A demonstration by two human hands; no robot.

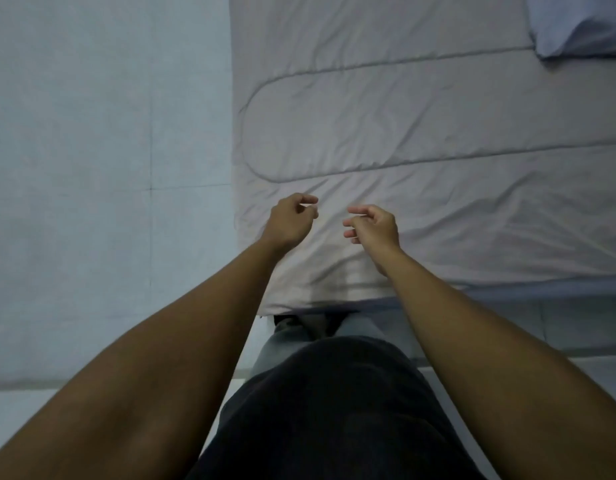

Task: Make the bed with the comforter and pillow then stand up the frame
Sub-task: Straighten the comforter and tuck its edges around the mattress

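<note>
The grey comforter (421, 133) lies spread over the bed, reaching its near and left edges. The pillow (583, 26) lies toward the right end, well apart from the hands. Above the comforter's near left corner, the left hand (291, 221) and right hand (374, 228) hover side by side, fingers loosely curled, gripping nothing.

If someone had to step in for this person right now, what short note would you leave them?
Left hand: loosely curled, holding nothing, above the pale grey quilted comforter.
Right hand: the same, beside it.
Comforter lies spread flat, wrinkled near the hands.
Light blue pillow lies at the far right corner.
Left to do: smooth the wrinkles; stand up the frame, which is not in view.
</note>
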